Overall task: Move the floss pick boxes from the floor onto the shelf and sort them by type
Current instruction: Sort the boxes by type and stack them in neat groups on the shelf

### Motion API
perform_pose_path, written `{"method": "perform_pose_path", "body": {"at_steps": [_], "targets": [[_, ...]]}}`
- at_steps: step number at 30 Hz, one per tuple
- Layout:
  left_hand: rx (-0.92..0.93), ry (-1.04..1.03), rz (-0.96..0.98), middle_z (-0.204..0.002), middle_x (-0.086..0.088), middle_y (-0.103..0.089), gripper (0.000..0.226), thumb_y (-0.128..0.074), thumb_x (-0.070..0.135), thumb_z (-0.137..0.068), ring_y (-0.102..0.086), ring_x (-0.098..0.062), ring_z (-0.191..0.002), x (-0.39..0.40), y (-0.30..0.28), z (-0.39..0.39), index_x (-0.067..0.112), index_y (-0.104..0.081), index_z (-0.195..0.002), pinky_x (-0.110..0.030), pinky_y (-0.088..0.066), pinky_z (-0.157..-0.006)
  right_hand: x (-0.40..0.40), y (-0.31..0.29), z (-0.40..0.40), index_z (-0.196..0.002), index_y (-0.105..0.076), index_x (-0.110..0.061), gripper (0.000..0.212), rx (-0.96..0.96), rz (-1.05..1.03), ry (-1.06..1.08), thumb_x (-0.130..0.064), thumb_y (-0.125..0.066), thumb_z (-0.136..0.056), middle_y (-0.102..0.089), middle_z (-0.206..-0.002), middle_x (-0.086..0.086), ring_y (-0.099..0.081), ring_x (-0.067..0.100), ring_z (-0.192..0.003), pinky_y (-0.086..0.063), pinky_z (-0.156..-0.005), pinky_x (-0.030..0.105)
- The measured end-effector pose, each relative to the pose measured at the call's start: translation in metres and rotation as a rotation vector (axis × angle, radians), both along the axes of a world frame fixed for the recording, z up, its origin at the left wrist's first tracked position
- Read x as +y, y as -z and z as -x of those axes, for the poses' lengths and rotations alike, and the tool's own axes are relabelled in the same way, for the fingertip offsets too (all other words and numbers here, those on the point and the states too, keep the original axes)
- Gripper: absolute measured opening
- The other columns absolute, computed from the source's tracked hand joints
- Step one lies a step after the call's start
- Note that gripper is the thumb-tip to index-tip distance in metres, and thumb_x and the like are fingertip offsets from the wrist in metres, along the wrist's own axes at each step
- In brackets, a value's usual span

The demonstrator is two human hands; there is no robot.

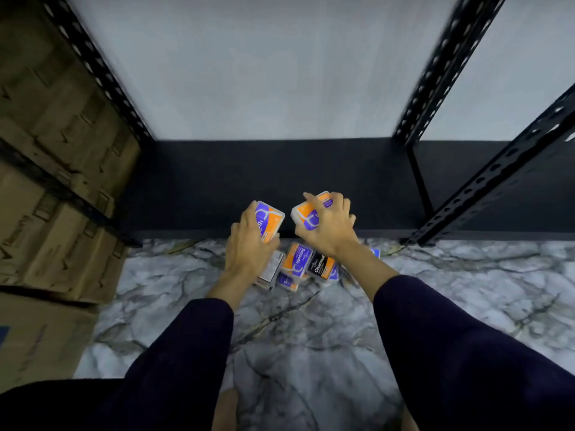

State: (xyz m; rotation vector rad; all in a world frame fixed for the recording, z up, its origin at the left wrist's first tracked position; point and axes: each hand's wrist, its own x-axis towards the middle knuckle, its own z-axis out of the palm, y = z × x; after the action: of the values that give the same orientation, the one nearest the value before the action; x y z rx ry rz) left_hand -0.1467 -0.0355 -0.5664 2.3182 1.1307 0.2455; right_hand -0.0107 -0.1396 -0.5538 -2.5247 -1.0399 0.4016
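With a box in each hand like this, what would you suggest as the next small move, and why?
Probably set both down side by side on the black shelf: the left hand and right hand each hold an orange-and-purple box of seemingly one type, just above it.

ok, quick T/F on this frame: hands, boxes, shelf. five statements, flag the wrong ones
1. Each hand grips one orange-and-purple floss pick box. True: left hand holds the left-hand box, right hand the right-hand box.
2. The black bottom shelf board already carries a row of boxes. False: no box lies on it.
3. A black "Charcoal" box lies in the pile on the marble-patterned floor. True.
4. Both held boxes rest on the floor. False: they are lifted, in front of the shelf.
5. Brown cardboard cartons stand at the left. True.
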Motion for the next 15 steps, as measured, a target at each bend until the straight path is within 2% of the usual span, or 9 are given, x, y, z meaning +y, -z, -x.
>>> {"method": "perform_pose_path", "body": {"at_steps": [3,7,9,12,15], "targets": [[-0.1,0.004,-0.086,-0.142,-0.003,-0.042,0.085,-0.07,0.034,-0.081,-0.048,-0.03,-0.114,0.007,-0.059,0.001,0.019,-0.021,-0.149,-0.041,-0.043,-0.089,0.004,-0.063,0.003,-0.148,-0.028,-0.033,0.077,-0.059,-0.132,-0.037,-0.054,-0.061,-0.082,-0.025,-0.143,0.013,-0.025,0.03,-0.129,-0.034,-0.102,0.048],[-0.26,0.006,-0.212,-0.134,-0.002,-0.049,0.081,-0.071,0.034,-0.075,-0.05,-0.029,-0.112,0.014,-0.147,0.012,0.022,-0.031,-0.144,-0.04,-0.047,-0.089,0.004,-0.148,0.017,-0.149,-0.029,-0.033,0.071,-0.16,-0.281,-0.068,-0.054,-0.055,-0.086,-0.027,-0.145,0.015,-0.025,0.031,-0.131,-0.029,-0.109,0.044],[-0.311,0.01,-0.296,-0.132,0.0,-0.048,0.076,-0.069,0.035,-0.075,-0.05,-0.028,-0.112,0.018,-0.188,0.021,0.026,-0.033,-0.141,-0.036,-0.044,-0.086,0.004,-0.188,0.027,-0.147,-0.034,-0.033,0.065,-0.195,-0.382,-0.061,-0.056,-0.052,-0.088,-0.03,-0.143,0.014,-0.027,0.03,-0.13,-0.027,-0.111,0.042],[-0.401,-0.019,-0.359,-0.127,0.003,-0.043,0.074,-0.067,0.038,-0.074,-0.05,-0.023,-0.108,0.022,-0.243,0.041,0.038,-0.032,-0.139,-0.037,-0.049,-0.078,0.005,-0.24,0.041,-0.144,-0.039,-0.034,0.061,-0.236,-0.498,-0.077,-0.057,-0.051,-0.089,-0.032,-0.141,0.01,-0.028,0.027,-0.128,-0.027,-0.109,0.037],[-0.449,-0.022,-0.413,-0.126,0.003,-0.039,0.077,-0.07,0.039,-0.077,-0.051,-0.019,-0.106,0.027,-0.285,0.061,0.039,-0.029,-0.142,-0.04,-0.053,-0.081,0.008,-0.281,0.053,-0.142,-0.042,-0.033,0.06,-0.262,-0.577,-0.097,-0.057,-0.054,-0.088,-0.034,-0.14,0.007,-0.03,0.024,-0.126,-0.028,-0.107,0.034]]}}
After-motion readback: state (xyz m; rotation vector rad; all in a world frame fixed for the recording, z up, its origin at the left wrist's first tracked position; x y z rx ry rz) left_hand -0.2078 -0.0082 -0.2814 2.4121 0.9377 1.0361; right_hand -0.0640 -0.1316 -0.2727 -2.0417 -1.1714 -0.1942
